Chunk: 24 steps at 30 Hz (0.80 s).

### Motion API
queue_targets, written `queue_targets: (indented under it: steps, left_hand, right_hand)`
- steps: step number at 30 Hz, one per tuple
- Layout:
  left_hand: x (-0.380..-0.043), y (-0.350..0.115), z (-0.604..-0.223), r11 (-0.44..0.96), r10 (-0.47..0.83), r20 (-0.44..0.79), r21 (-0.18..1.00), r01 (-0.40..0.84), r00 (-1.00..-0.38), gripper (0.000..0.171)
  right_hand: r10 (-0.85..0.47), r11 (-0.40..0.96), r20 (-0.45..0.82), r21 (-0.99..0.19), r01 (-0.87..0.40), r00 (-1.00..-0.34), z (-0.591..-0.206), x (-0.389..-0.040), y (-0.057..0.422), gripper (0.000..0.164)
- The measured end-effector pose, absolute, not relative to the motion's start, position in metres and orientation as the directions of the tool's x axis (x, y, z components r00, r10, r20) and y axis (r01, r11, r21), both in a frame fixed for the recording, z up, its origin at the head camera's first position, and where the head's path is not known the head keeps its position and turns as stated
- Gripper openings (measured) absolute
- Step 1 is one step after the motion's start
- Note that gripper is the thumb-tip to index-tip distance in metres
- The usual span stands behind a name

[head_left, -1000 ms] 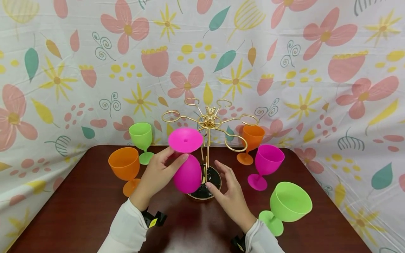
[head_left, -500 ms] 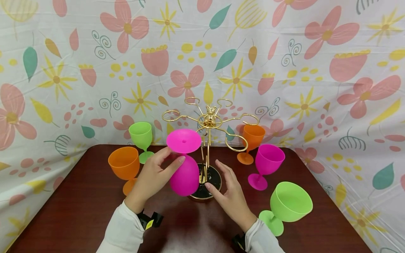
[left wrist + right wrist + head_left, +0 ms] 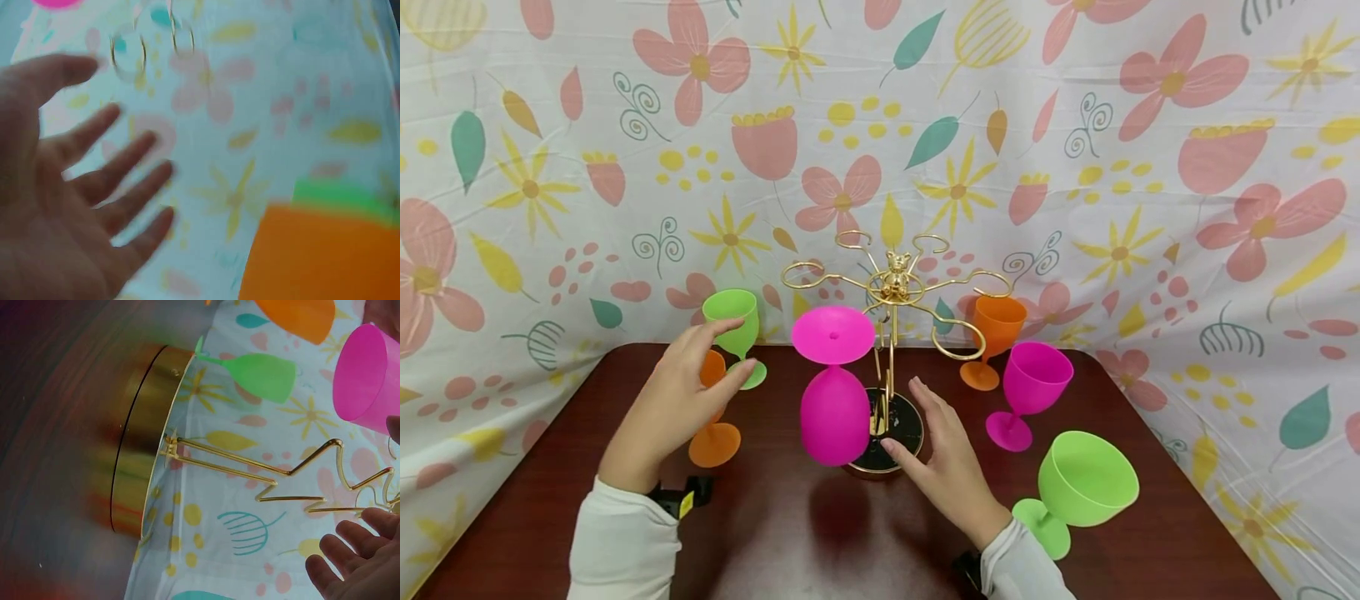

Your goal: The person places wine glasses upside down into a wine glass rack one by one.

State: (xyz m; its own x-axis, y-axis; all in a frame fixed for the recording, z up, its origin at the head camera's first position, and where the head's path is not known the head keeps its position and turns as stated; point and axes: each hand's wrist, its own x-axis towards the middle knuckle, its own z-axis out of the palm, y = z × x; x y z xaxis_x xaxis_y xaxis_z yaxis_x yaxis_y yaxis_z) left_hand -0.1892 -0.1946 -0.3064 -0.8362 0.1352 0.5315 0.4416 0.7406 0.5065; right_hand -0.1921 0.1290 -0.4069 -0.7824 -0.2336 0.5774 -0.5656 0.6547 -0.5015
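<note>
A pink goblet (image 3: 835, 417) hangs upside down at the front left of the gold rack (image 3: 897, 287), its foot uppermost; the foot hides the part of the rack behind it. My left hand (image 3: 673, 396) is off the goblet, fingers spread and holding nothing, in front of an orange goblet (image 3: 715, 442) whose bowl it mostly covers. In the left wrist view that orange goblet (image 3: 325, 256) shows beside the hand. Close to the rack's stem, my right hand (image 3: 951, 467) is held with relaxed fingers around nothing; whether it touches the rods, I cannot tell.
A green goblet (image 3: 733, 325) stands upright at the back left. On the right are an orange goblet (image 3: 998, 329), a pink goblet (image 3: 1036, 379) and a green goblet (image 3: 1086, 479). The rack's black base (image 3: 891, 437) stands on the brown table (image 3: 760, 542), before a floral curtain.
My left hand has let go of the pink goblet and moved left to the orange one. The pink goblet stays hanging, slightly further left than before. My right hand has barely moved.
</note>
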Motion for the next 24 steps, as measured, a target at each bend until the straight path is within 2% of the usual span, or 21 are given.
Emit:
queue_targets:
  steps: [3,7,17,24]
  left_hand:
    - [-0.190,-0.206,-0.311,0.817,0.160,0.460,0.435,0.379,-0.873,0.062]
    - [-0.192,-0.214,-0.316,0.883,0.120,0.401,0.375,0.283,-0.908,0.067]
    - [-0.198,-0.219,-0.317,0.949,0.001,0.310,0.300,0.099,-0.951,0.076]
    - [-0.199,-0.222,-0.322,0.961,0.003,0.248,0.267,0.071,-0.969,0.088]
  right_hand:
    - [-0.240,0.677,0.573,-0.480,-0.558,-0.784,-0.406,-0.191,0.129,0.083]
    - [-0.258,0.710,0.563,-0.441,-0.549,-0.785,-0.406,-0.190,0.130,0.085]
    - [-0.272,0.746,0.509,-0.425,-0.513,-0.817,-0.402,-0.187,0.132,0.087]
    - [-0.278,0.741,0.511,-0.424,-0.520,-0.813,-0.402,-0.188,0.133,0.086]
